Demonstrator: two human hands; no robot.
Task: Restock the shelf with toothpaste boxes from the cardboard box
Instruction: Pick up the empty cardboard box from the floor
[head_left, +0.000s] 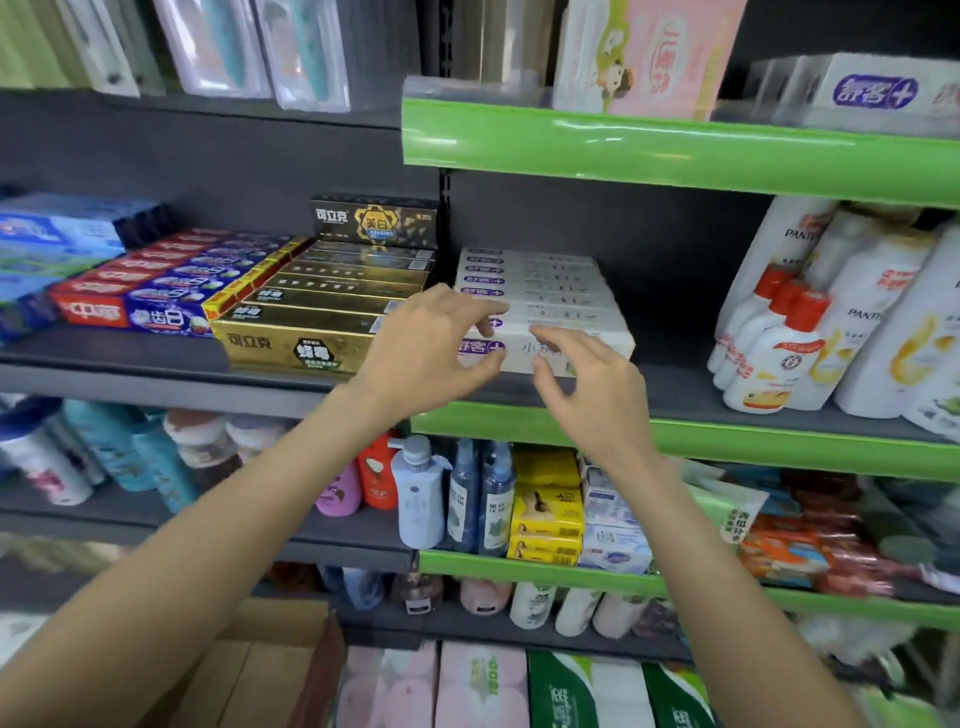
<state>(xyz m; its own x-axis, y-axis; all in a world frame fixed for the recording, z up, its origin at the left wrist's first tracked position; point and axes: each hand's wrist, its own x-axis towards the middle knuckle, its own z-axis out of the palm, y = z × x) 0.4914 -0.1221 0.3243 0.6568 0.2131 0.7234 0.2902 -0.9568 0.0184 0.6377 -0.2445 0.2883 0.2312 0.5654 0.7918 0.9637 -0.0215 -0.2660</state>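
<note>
Cardboard box (249, 670) at lower left, flaps open, contents not visible. Left hand (421, 353) and right hand (587, 384) are spread with loose fingers at the front white toothpaste box (566, 345), holding nothing. White boxes lie flat in a row on the shelf (675, 395), long axis left-right, purple logo at the left end. Bottles (789, 332) beside them read "PANTENE".

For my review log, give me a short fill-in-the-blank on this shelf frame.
1. Both hands, left hand and right hand, reach toward the ____ toothpaste boxes.
2. The gold boxes lie to the ____ of the white ones.
3. The one black box sits on top of the ____ boxes.
4. The cardboard box is at the ____ left of the view.

Missing words: white; left; gold; bottom
</note>
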